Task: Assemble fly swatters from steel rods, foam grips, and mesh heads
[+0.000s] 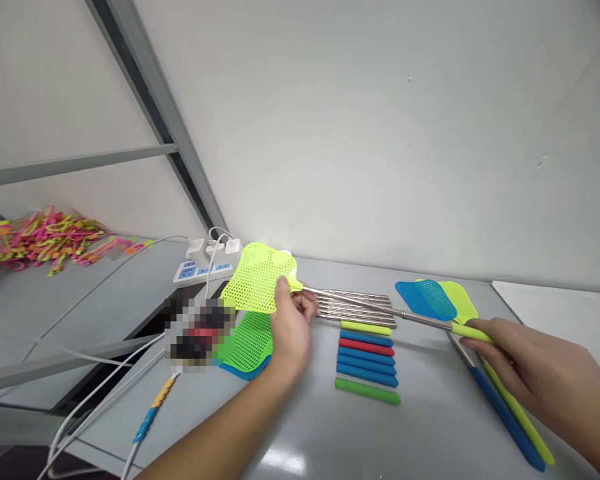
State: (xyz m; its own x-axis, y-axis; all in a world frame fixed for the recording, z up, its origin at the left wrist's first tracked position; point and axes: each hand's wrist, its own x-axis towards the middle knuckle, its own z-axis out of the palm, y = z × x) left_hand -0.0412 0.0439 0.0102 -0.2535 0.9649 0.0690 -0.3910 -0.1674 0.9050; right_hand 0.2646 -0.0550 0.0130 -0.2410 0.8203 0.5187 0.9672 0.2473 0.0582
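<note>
While we are stretching the yellow fly swatter (380, 308) between two hands, it is slanting beyond the row of loose handles (366, 357), its mesh head (255, 283) lying off to the row's left and its grip (473, 333) to the row's right. Our left hand (290, 327) is pinching the neck, thumb pressing on the near side where the mesh narrows, with the other fingers curling behind. Our right hand (530, 360) is wrapping its fingers around the grip, near the end that meets the metal. In view, the shaft is crossing over the metal rods (350, 311) that are lying just beyond the row; we cannot tell how high it is passing. We are judging the whole piece to be light, with the thin mesh likely flexing and creasing under a hard squeeze, so we are better off taking it by the thicker neck than by the perforated sheet. The shaft is looking stiff along its length but smooth and slippery, and the collar showing on it is hinting at sections that may slide or twist. The grip is probably offering the surest hold, being broader and matt, though we cannot tell how soft it is. Nearby, a green mesh head (253, 339) is lying left of the row, and a blue mesh head (411, 298) is resting beyond it to the right.
</note>
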